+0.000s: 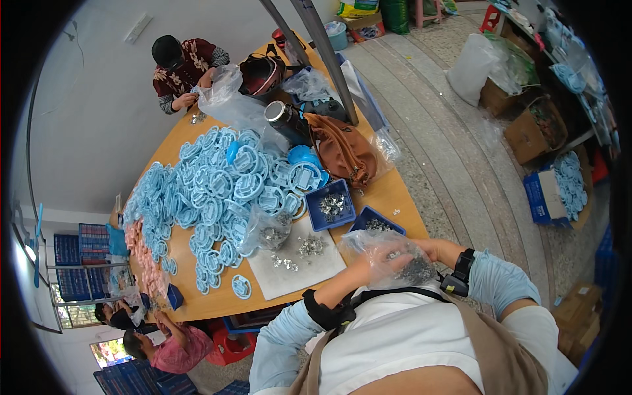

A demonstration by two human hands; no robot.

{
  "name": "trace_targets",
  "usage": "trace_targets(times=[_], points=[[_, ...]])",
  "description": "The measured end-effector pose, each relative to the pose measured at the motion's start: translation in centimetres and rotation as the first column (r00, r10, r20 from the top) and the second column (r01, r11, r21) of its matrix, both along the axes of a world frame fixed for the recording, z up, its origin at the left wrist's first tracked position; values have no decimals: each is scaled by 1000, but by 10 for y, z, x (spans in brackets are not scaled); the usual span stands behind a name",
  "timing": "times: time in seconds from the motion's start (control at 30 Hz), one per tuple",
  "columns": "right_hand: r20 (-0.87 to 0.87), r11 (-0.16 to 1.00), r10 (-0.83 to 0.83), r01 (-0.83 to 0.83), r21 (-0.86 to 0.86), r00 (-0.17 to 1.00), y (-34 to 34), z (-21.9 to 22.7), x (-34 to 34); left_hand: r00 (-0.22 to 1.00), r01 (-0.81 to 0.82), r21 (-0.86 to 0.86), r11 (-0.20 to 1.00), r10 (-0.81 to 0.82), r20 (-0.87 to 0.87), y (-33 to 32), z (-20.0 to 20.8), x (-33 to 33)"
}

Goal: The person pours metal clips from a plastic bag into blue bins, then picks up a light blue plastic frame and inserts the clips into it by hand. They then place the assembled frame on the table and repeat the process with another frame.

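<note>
Close to my body, a clear plastic bag (416, 271) full of small silvery metal parts is gripped between both hands. My left hand (366, 270) is closed on its left side, its fingers partly seen through the film. On the other side my right hand (433, 249) holds the bag near its top, fingers bent around it. Just beyond the bag is a blue tray (397, 226) with metal parts, and a second blue tray (318, 222) stands to its left. Loose metal pieces (311, 246) lie on a white board (276, 282), beside another clear bag of parts (268, 232).
Light blue round plastic pieces (217, 184) are heaped over the wooden table (197, 304), with pink ones (141, 257) at its left end. A brown bag (342, 148) and a dark flask (287, 124) stand behind the trays. Several other people work around the table. Boxes (534, 131) stand at right.
</note>
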State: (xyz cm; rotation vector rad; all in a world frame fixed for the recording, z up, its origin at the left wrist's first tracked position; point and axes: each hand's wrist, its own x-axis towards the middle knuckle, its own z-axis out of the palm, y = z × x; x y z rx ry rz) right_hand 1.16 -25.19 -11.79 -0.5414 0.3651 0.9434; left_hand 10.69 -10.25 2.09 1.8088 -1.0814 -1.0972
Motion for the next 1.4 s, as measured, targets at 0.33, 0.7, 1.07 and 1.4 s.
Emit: trace_targets(times=[0.33, 0.7, 1.07, 1.4], points=[[-95, 991, -107, 99, -87, 990, -7, 18, 3, 983, -159, -39, 987, 154, -103, 0, 2, 15], [110, 982, -141, 153, -109, 984, -15, 8, 7, 995, -79, -192, 978, 90, 52, -9, 12, 18], [88, 927, -182, 201, -317, 979, -41, 22, 3, 879, -426, -104, 899, 384, -283, 1, -35, 25], [164, 872, -224, 272, -407, 961, -53, 22, -8, 885, -427, -393, 815, 466, 5, 3, -61, 31]])
